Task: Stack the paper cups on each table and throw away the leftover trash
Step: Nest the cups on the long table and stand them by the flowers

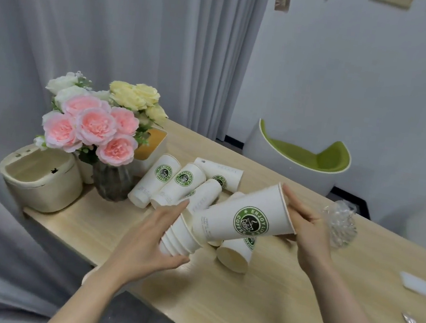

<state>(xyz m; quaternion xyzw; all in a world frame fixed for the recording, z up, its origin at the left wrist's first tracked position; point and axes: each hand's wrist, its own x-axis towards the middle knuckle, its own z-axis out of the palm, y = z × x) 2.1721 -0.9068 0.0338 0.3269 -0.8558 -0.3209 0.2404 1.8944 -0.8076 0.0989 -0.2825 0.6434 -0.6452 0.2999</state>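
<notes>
1. We've got the left hand (154, 237) wrapped around a nested stack of cups (182, 238), lying sideways, and the right hand (306, 227) gripping a single paper cup (245, 217) at its rim, base aimed at the stack's open end.
2. Risk, as we see it: come in crooked and the base catches the stack's lip, denting it or jamming halfway.
3. More loose cups (176, 181) lie on the table (269, 304) right behind, plus one (235, 253) just below our hands, so a sloppy swing probably rolls them.
4. The vase of flowers (112, 178) sits close on the left; an elbow could tip it.
5. Crumpled plastic wrap (339, 224) sits beside the right hand. The near table edge looks close, though it's hard to judge. Open room is front right.
</notes>
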